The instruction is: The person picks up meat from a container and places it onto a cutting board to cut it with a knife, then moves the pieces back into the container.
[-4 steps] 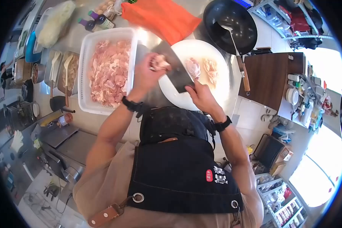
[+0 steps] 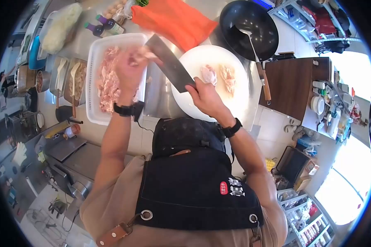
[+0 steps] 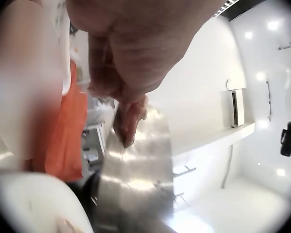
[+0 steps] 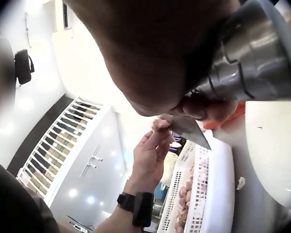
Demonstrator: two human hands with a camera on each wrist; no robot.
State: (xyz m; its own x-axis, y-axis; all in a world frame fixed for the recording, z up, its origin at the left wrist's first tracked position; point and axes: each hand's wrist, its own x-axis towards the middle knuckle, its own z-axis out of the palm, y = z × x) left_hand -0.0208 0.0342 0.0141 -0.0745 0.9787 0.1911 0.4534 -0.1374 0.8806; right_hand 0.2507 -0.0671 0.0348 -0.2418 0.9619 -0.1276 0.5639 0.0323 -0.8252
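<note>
in the upper left of the head view, the left hand [image 2: 127,78] pinches a piece of raw meat [image 4: 161,122] over the white basket [image 2: 93,90]. at upper centre, the right hand [image 2: 208,99], fingers curled, grips a cleaver [image 2: 169,64] slanting up-left from over the round white board [image 2: 210,52].

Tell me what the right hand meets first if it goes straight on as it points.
With its cleaver leading, the right hand would likely meet the raw meat in the left hand first; depth between cleaver and meat is unclear.
</note>
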